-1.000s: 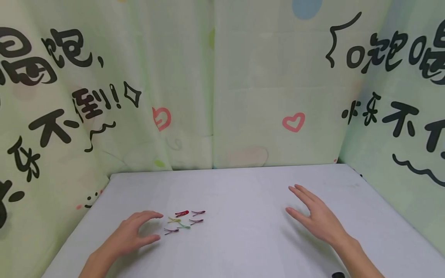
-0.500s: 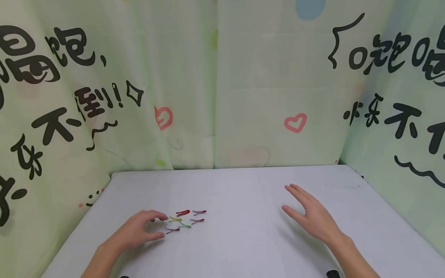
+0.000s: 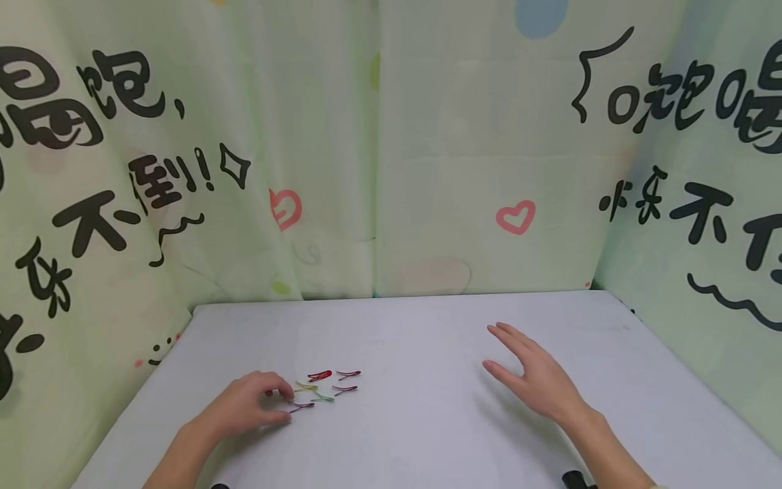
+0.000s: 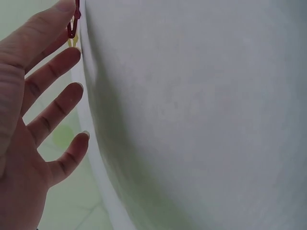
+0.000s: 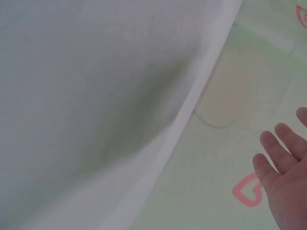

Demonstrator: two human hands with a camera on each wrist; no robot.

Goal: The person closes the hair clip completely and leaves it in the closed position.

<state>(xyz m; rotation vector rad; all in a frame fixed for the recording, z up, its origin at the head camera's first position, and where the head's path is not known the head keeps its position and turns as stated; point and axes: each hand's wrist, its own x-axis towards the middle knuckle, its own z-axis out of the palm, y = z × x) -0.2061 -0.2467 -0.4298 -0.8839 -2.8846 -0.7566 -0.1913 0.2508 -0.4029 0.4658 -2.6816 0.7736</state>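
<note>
Working from the left: we see the left hand (image 3: 250, 404) edged rightward over the last second, thumb and forefinger drawn nearer each other, now straddling the left end of the dark purple clip (image 3: 305, 406) on the tabletop (image 3: 415, 421). The grip looks part-closed, a gap remaining; whether either digit touches the clip, we cannot tell. The clip is unmoved, so we judge it reached but not picked up. Just beyond lie the yellow clip (image 3: 307, 387), red clip (image 3: 320, 375), green clip (image 3: 325, 399) and two purplish clips (image 3: 346, 389), all unshifted. At right, the right hand (image 3: 540, 377) has drifted inward, well apart from them, fingers extended, its grip holding nothing. Comparing views: left wrist gives us three loosely spread fingers, largely hidden in the head view, and a reddish clip end (image 4: 72, 36) by the thumb, which clip we can't say; only the head view lays out all six. Right wrist shows us raised fingers before the curtain (image 5: 216, 158), no clip in frame.
</note>
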